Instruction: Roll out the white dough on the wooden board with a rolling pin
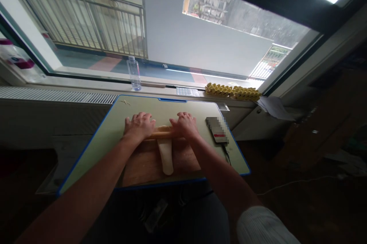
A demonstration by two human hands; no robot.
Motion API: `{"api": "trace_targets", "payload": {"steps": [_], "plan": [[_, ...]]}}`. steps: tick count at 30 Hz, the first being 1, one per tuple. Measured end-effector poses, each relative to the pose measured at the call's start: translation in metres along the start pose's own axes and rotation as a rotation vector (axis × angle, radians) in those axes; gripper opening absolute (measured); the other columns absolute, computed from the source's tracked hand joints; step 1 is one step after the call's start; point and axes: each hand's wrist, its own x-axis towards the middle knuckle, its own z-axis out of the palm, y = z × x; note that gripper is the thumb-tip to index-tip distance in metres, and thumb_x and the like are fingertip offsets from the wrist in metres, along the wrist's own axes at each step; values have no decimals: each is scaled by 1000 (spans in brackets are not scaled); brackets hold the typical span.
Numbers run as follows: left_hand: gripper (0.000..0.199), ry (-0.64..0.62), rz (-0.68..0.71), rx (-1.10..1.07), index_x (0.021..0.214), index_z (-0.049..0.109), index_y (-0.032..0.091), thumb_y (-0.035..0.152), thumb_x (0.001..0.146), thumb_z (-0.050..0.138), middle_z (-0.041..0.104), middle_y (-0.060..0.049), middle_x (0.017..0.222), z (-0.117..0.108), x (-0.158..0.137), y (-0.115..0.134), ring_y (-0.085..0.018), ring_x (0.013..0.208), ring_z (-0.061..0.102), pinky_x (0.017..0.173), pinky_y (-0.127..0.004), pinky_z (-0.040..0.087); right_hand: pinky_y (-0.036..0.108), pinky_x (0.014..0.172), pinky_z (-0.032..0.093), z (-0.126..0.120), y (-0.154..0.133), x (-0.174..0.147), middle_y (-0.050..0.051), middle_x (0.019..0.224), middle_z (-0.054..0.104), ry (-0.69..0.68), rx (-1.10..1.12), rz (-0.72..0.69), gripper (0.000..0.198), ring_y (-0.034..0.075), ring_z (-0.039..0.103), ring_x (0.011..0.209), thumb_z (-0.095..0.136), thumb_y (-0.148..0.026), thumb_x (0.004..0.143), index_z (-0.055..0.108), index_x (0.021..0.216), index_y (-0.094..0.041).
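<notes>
A wooden rolling pin [162, 135] lies crosswise over a long, flat strip of pale dough [165, 158]. My left hand [139, 124] rests on the pin's left end, palm down, fingers spread forward past it. At the other end my right hand [185, 123] presses in the same way, its fingers also reaching beyond the pin. Both hands hide the pin's ends. Under the dough is a brown wooden board [137, 167], and the dough strip extends toward me with a rounded near end.
The board sits on a pale green, blue-edged table [106, 129]. A phone [217, 129] with a cable lies on the right, thin pale scraps [125, 102] at the far left. On the windowsill stand a clear bottle [134, 74] and yellow egg trays [232, 91].
</notes>
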Motion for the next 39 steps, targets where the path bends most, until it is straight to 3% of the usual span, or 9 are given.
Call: {"api": "trace_targets", "payload": {"steps": [5, 16, 21, 30, 39], "plan": [[55, -11, -2, -18, 144, 67, 30, 50, 103, 37, 59, -13, 162, 2, -17, -1, -37, 146, 53, 122, -64, 35, 54, 120, 38, -2, 0, -20, 18, 149, 67, -45, 3, 20, 54, 35, 55, 141, 51, -57, 104, 69, 140, -20], [55, 12, -4, 15, 135, 71, 28, 49, 105, 30, 65, -11, 154, 4, -47, 2, -35, 139, 58, 121, -62, 37, 55, 115, 42, 3, 1, -46, 14, 139, 73, 50, -69, -39, 49, 35, 59, 133, 47, -60, 106, 73, 130, -26], [55, 1, -2, 19, 135, 72, 29, 50, 104, 31, 65, -12, 153, 4, -45, 3, -35, 139, 58, 119, -61, 38, 52, 114, 43, 5, 2, -45, 14, 136, 74, 65, -66, -28, 51, 34, 61, 131, 48, -60, 105, 73, 131, -24], [58, -68, -26, 1, 144, 68, 31, 51, 103, 32, 57, -11, 164, 1, -31, 1, -36, 147, 52, 122, -65, 34, 53, 113, 43, 0, 0, -34, 15, 140, 72, -26, -36, 11, 49, 34, 60, 134, 51, -59, 103, 72, 132, -26], [57, -91, -16, 30, 142, 70, 32, 50, 101, 34, 60, -11, 161, -3, -20, 3, -36, 145, 56, 120, -64, 37, 55, 114, 43, -3, 0, -25, 16, 140, 71, -68, -25, 14, 51, 36, 59, 135, 51, -58, 103, 71, 135, -24]]}}
